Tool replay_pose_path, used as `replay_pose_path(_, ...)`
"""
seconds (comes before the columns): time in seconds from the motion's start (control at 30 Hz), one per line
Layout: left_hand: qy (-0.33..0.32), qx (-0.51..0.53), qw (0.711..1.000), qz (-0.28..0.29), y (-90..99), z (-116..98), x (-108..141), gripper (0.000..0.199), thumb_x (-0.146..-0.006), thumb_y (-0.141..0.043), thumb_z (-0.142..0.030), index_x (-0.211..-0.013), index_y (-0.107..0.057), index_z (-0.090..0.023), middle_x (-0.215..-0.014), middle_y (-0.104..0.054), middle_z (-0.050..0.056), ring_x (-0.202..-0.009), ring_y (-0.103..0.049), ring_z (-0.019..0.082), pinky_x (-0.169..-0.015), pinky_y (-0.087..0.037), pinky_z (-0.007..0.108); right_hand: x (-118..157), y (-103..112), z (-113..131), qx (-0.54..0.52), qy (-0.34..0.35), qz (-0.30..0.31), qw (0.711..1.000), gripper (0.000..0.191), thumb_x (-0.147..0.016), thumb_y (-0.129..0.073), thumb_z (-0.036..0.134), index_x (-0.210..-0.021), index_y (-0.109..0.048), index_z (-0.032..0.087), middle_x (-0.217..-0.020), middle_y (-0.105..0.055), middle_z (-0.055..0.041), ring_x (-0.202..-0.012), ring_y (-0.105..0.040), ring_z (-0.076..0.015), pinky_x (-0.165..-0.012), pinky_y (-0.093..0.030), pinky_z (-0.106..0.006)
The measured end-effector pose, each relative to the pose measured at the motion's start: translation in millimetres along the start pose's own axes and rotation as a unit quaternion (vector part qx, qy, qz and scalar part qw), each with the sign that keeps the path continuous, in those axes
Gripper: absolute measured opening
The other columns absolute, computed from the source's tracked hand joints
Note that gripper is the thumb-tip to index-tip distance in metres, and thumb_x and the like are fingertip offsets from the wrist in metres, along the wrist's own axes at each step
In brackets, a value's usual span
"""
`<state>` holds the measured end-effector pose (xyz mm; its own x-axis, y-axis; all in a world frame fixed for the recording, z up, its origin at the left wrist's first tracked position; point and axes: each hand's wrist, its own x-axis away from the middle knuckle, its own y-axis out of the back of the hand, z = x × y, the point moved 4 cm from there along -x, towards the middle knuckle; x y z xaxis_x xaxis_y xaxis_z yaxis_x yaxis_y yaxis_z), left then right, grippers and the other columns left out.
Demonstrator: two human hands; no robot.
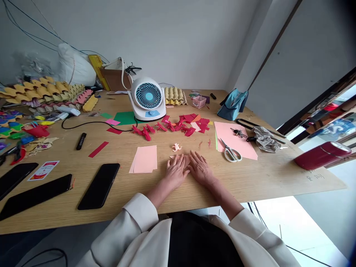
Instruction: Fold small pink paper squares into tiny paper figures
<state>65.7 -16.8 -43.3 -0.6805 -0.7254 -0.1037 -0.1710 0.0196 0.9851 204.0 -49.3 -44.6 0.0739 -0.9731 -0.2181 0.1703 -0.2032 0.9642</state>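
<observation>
Under both hands, near the middle of the table, lies a small pink paper (187, 160), partly covered. My left hand (176, 171) rests flat on its left part with the fingers extended. On its right side my right hand (200, 169) lies with spread fingers pressing the paper to the wood. Just beyond them sits a small folded pale pink figure (176, 147). A stack of pink paper pieces (144, 159) is to the left of my hands. Scissors with white handles (232, 153) lie to the right, partly on a large pink sheet (244, 146).
Behind my hands are red folded paper figures (150, 129) and a white fan (147, 99). A black phone (99, 186) lies at the left, a marker (81, 141) beyond it. Further right are keys (239, 132), a blue bag (233, 105) and a red flask (319, 155).
</observation>
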Motion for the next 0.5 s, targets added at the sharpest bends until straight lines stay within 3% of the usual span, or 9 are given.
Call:
replay_pose_path(0.17, -0.015, -0.007, 1.000, 0.018, 3.8, 2.3, 10.3, 0.059, -0.099, -0.035, -0.042, -0.154, -0.026, -0.025, -0.161, -0.026, 0.009, -0.147, -0.024, 0.034, -0.110, -0.031, 0.062, 3.4, -1.1, 3.3, -0.015, 0.050, 0.015, 0.999, 0.052, -0.099, -0.044, 0.037, -0.147, -0.043, 0.018, -0.155, -0.039, -0.0118, -0.144, -0.035, -0.0265, -0.116, -0.027, -0.047)
replay_pose_path(0.5, -0.054, -0.024, 0.998, 0.028, 3.6, 5.7, 17.6, 0.068, -0.096, -0.039, -0.050, -0.156, -0.017, -0.025, -0.161, -0.026, 0.012, -0.147, -0.022, 0.038, -0.108, -0.031, 0.065, 13.5, -5.7, 11.7, -0.007, 0.017, -0.010, 1.000, 0.054, -0.098, -0.045, 0.036, -0.147, -0.043, 0.014, -0.155, -0.037, -0.0135, -0.144, -0.034, -0.0275, -0.117, -0.027, -0.047)
